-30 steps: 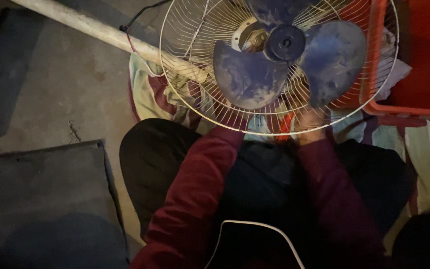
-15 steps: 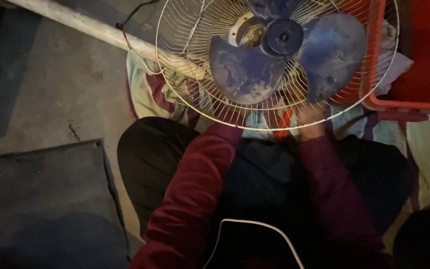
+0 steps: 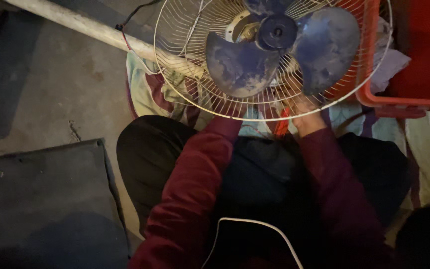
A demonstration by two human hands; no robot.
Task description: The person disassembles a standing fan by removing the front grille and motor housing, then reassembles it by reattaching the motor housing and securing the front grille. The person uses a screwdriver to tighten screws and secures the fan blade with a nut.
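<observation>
A pedestal fan lies in front of my crossed legs. Its white wire guard (image 3: 185, 79) faces up, with dusty blue blades (image 3: 240, 65) and a dark hub (image 3: 276, 31) behind it. My right hand (image 3: 308, 118) reaches under the guard's near rim, and the grille hides its fingers. My left sleeve (image 3: 210, 149) runs up to the rim, but the left hand itself is hidden under the fan. A small red object (image 3: 280, 127) sits between my wrists. I cannot tell what it is.
The fan's pale pole (image 3: 85, 27) runs off to the upper left over the concrete floor. A red plastic crate (image 3: 414, 55) stands at the upper right. Patterned cloth (image 3: 148, 94) lies under the fan. A dark flat slab (image 3: 41, 199) is at the lower left. A white cable (image 3: 255, 224) crosses my lap.
The fan sits slightly higher and further left in view. Both arms stay at the guard's near rim.
</observation>
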